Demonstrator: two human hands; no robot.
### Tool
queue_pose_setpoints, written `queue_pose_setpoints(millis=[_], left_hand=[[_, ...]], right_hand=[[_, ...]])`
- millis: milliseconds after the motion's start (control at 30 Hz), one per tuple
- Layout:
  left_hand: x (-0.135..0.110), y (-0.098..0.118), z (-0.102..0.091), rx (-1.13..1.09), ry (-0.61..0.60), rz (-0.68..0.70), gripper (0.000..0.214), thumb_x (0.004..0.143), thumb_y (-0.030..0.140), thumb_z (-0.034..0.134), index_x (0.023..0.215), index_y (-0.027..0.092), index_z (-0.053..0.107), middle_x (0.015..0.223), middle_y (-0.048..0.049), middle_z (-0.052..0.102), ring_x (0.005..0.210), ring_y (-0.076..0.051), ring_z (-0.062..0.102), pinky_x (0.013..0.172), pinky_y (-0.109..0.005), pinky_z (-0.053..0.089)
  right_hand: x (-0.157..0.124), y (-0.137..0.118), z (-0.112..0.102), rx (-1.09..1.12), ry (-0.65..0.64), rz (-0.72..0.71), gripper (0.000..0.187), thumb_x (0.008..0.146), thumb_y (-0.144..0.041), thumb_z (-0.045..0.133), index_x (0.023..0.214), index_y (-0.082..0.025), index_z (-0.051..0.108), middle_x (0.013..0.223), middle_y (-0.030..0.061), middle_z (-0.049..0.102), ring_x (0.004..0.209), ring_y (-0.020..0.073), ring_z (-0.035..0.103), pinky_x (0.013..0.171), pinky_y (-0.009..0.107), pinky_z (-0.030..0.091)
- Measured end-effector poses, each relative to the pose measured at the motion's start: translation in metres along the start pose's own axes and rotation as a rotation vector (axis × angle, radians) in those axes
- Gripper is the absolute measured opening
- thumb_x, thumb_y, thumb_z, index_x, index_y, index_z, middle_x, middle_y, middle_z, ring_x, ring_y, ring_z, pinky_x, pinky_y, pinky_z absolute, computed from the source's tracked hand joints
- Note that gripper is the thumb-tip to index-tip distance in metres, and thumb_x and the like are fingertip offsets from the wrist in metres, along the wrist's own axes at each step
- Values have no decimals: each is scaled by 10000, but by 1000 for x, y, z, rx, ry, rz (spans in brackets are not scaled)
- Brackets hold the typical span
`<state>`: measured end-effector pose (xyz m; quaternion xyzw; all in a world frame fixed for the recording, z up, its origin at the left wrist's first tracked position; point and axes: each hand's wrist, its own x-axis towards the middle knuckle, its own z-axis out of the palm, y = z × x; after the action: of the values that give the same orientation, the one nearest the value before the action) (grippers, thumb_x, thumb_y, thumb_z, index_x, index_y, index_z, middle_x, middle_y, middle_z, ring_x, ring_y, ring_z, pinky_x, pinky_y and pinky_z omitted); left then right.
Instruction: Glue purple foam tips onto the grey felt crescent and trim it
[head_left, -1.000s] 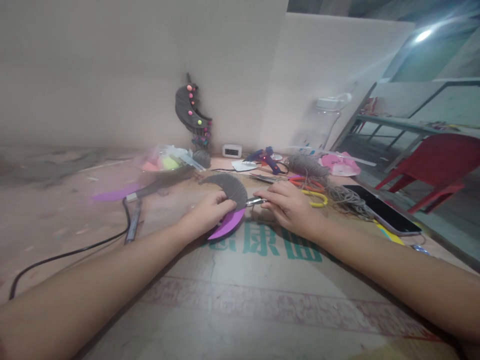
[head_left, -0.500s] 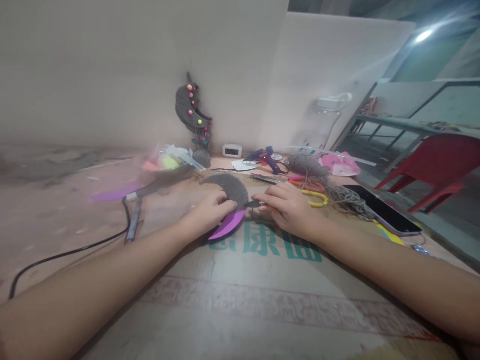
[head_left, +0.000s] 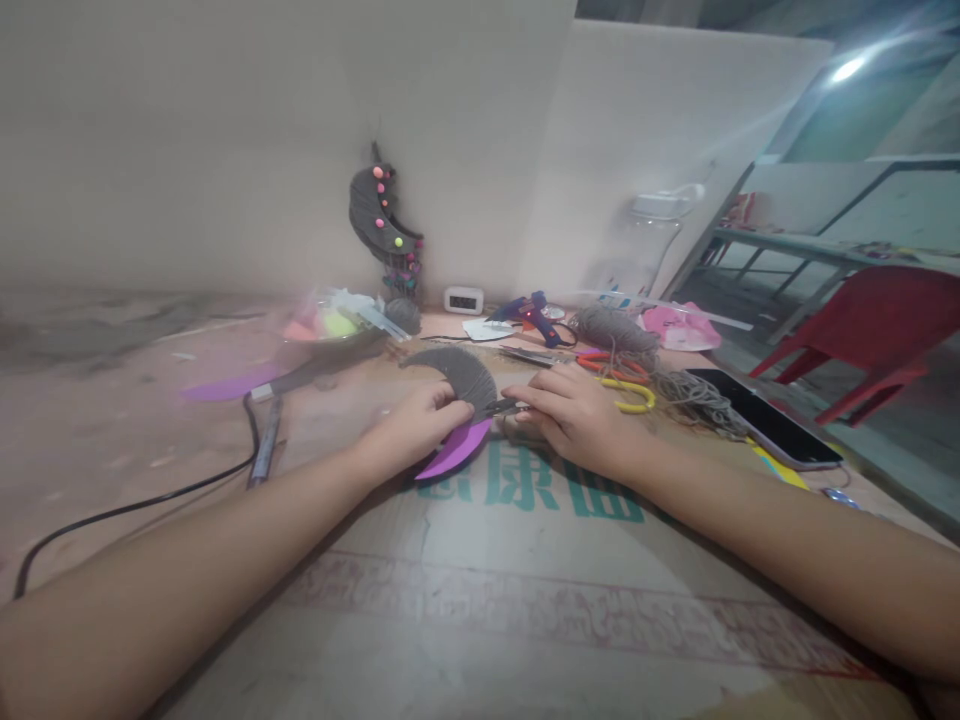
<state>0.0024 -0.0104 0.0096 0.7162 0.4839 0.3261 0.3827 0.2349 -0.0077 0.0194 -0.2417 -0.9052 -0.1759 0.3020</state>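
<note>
A purple crescent (head_left: 455, 452), its upper part wound with grey yarn (head_left: 466, 375), lies tilted over the board in the middle of the head view. My left hand (head_left: 424, 418) pinches it near the lower edge of the winding, thumb on top. My right hand (head_left: 574, 415) is closed beside the crescent's right edge. Between its thumb and fingers is a small dark pointed thing (head_left: 504, 406), whose tip meets the edge of the winding; its exact kind is unclear. The fingers under the crescent are hidden.
Behind my hands are scissors (head_left: 637, 395), a glue gun (head_left: 536, 318), a ball of grey yarn (head_left: 615, 328) and a small clock (head_left: 463, 300). A phone (head_left: 772, 420) lies right. A decorated crescent (head_left: 375, 215) hangs on the wall. A black cable (head_left: 142, 497) runs at left.
The dark thing in my right hand has shifted slightly left against the crescent's edge and shows more of itself. My left hand and the crescent are nearly unmoved.
</note>
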Motion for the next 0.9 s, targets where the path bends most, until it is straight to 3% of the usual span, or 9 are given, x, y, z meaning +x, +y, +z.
queue_pose_setpoints(millis=[567,900], left_hand=[[-1,1,0,-5,2,-11,222,772,364,509,645,182,518,578,41,444,536,-123,416,508,-261,277],[0,-3,0,16,29,-18,243,771,395,502,671,178,543,566,40,443,529,-128,416,493,-260,271]], right_hand=[[0,1,1,14,9,-28,218,942,-203,501,1066,-162,676,811,67,658,745,182,526,683,326,389],[-1,0,0,68,51,40,247,958,-240,479,1100,-153,661,835,84,650,780,195,550,694,325,425]])
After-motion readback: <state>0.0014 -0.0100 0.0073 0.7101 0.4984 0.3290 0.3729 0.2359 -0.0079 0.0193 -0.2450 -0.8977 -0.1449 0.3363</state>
